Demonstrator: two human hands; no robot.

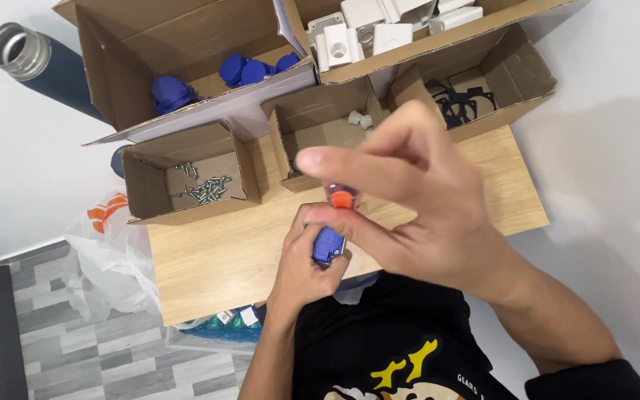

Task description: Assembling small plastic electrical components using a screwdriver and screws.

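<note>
My left hand (301, 263) grips a small blue plastic part (327, 247) just above the near edge of the wooden table (216, 259). My right hand (416, 204) is raised over it, thumb and fingers pinched on the orange-capped handle of a screwdriver (342, 198) that stands upright on the blue part. The tool's shaft is hidden by my fingers.
Open cardboard boxes line the table's far side: one with screws (205, 189), one with blue parts (250, 70), one with white parts (368, 30), one with black gaskets (461, 100), a small one with white plugs (361, 118). A metal bottle (16, 52) and plastic bag (109, 248) lie left.
</note>
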